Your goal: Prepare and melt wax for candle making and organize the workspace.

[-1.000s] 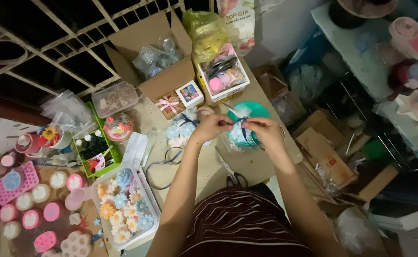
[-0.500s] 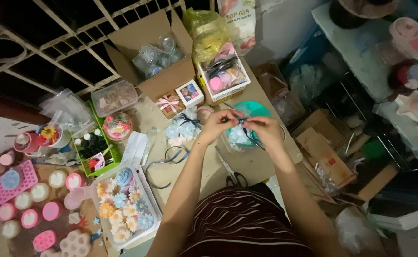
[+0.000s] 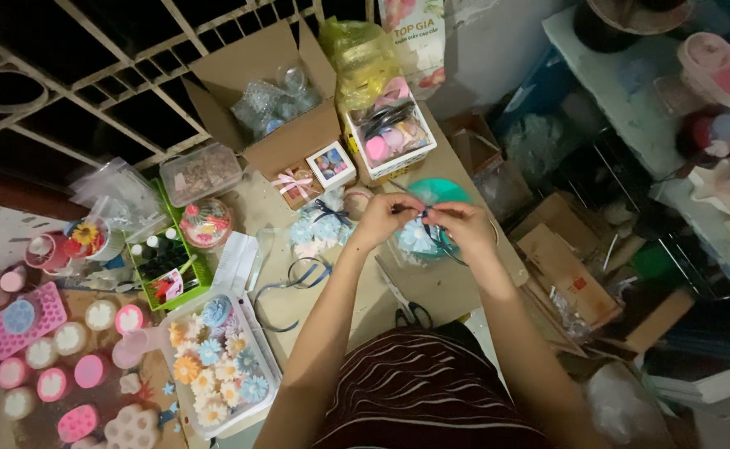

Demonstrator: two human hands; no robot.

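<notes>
My left hand (image 3: 384, 218) and my right hand (image 3: 458, 224) meet over a small clear bag of pale blue flower pieces (image 3: 415, 239). Both pinch a dark blue ribbon (image 3: 425, 214) at the top of that bag. The bag lies on a teal round lid (image 3: 446, 193) on the brown table (image 3: 365, 287). A similar tied bag with a blue bow (image 3: 319, 224) lies just left of my left hand. A loose length of blue ribbon (image 3: 294, 283) curls on the table below it.
A white tray of coloured flower shapes (image 3: 219, 362) sits at the lower left, beside pink moulds (image 3: 26, 314). Black scissors (image 3: 410, 312) lie near my body. Open cardboard boxes (image 3: 277, 100), a white box of round items (image 3: 390, 133) and a green basket (image 3: 165, 262) crowd the back.
My hands have shifted slightly and drawn closer together over the bag, working the ribbon. Nothing else has moved.
</notes>
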